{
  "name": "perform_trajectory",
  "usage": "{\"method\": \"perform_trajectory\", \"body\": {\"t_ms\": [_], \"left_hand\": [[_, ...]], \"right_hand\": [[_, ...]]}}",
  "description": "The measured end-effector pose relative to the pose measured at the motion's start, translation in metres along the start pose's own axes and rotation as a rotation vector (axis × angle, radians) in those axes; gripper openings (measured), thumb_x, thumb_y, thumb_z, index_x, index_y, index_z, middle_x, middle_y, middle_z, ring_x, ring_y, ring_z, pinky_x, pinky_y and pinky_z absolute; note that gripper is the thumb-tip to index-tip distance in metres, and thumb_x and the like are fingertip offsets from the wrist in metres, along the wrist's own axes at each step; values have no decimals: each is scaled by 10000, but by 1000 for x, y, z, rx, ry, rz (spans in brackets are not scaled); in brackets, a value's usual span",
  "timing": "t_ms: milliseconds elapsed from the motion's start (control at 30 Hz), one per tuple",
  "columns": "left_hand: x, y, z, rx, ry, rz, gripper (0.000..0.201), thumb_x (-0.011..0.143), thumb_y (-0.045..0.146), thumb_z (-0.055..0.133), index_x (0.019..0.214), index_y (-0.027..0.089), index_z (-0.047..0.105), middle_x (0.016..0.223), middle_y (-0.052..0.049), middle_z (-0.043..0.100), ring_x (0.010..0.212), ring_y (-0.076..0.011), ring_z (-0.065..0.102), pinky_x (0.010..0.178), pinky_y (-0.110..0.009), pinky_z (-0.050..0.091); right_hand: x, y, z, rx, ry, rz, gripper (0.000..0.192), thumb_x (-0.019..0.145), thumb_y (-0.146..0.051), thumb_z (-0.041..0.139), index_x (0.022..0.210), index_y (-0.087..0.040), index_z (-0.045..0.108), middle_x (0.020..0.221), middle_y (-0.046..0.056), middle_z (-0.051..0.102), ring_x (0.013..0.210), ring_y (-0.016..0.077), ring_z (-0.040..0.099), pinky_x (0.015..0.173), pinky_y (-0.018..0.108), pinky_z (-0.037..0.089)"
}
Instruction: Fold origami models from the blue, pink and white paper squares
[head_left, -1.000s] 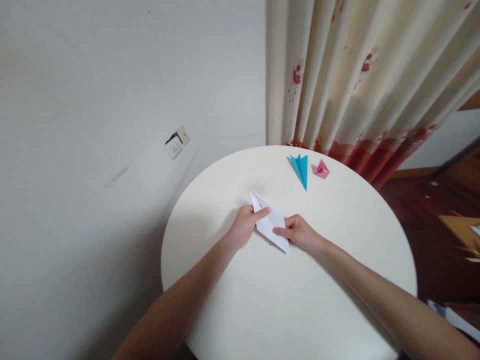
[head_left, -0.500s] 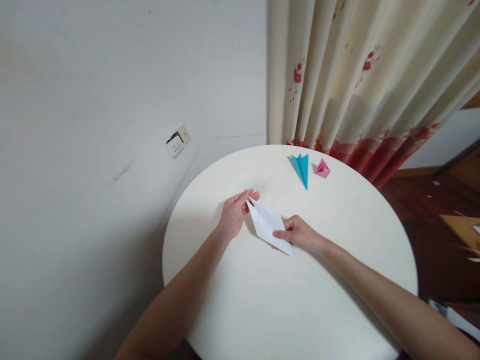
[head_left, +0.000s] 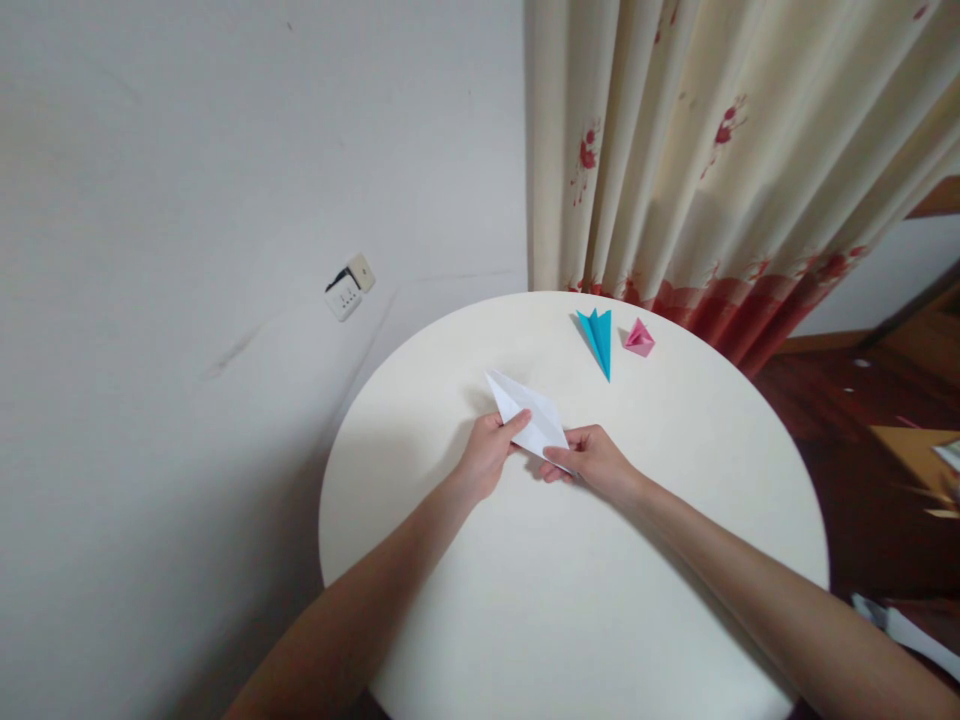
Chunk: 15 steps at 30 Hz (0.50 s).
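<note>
A folded white paper (head_left: 529, 412), long and pointed, sits just above the round cream table (head_left: 675, 480). My left hand (head_left: 491, 450) pinches its left edge with thumb on top. My right hand (head_left: 589, 458) grips its near end between thumb and fingers. The paper's far tip points up and to the left, away from me. The near tip is hidden under my right fingers.
A folded blue paper shape (head_left: 599, 338) and a small pink folded one (head_left: 640, 339) lie near the table's far edge. Behind them hangs a cream curtain with red flowers (head_left: 712, 160). A wall socket (head_left: 346, 289) is on the left wall. Wooden floor lies to the right.
My left hand has come back from the paper's far tip and pinches its left edge again. The paper has been turned and lifted slightly, and both hands sit closer together.
</note>
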<state>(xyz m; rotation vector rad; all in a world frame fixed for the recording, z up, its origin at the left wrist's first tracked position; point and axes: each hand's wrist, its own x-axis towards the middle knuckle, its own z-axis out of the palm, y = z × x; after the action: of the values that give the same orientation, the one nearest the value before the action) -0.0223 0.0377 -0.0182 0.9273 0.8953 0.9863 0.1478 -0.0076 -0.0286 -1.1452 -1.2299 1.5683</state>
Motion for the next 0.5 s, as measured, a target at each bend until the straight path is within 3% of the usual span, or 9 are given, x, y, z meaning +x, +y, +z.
{"method": "perform_trajectory", "body": {"t_ms": [133,300,400,500], "left_hand": [[9,10,-8,-98,152,119,350,686,359,815,890,95,711,953,-114,735,890,-220,673,836,-355,526],[17,24,-18,-191,261,174,284,680,279,815,883,121,697,950,-87,738,942,-220,676,872,-364,542],[15,23,-16,-168,216,135,286,682,283,812,892,124,699,964,-92,738,930,-219,676,856,-361,544],[9,15,-9,-74,82,52,340,675,334,820,900,102,714,961,-118,739,883,-226,676,825,-361,536]], "right_hand": [[1,2,-1,-18,27,-1,505,699,-609,718,646,-109,673,576,97,699,467,134,614,432,216,358],[4,5,-11,-39,73,4,532,684,-641,715,688,-110,674,608,109,705,478,141,613,431,225,351],[6,-1,-16,-8,223,-18,589,745,-688,623,779,-104,687,670,117,714,510,135,603,448,229,362],[5,-10,-16,19,290,-90,598,781,-681,586,919,-109,694,745,106,714,616,155,622,500,238,412]]}}
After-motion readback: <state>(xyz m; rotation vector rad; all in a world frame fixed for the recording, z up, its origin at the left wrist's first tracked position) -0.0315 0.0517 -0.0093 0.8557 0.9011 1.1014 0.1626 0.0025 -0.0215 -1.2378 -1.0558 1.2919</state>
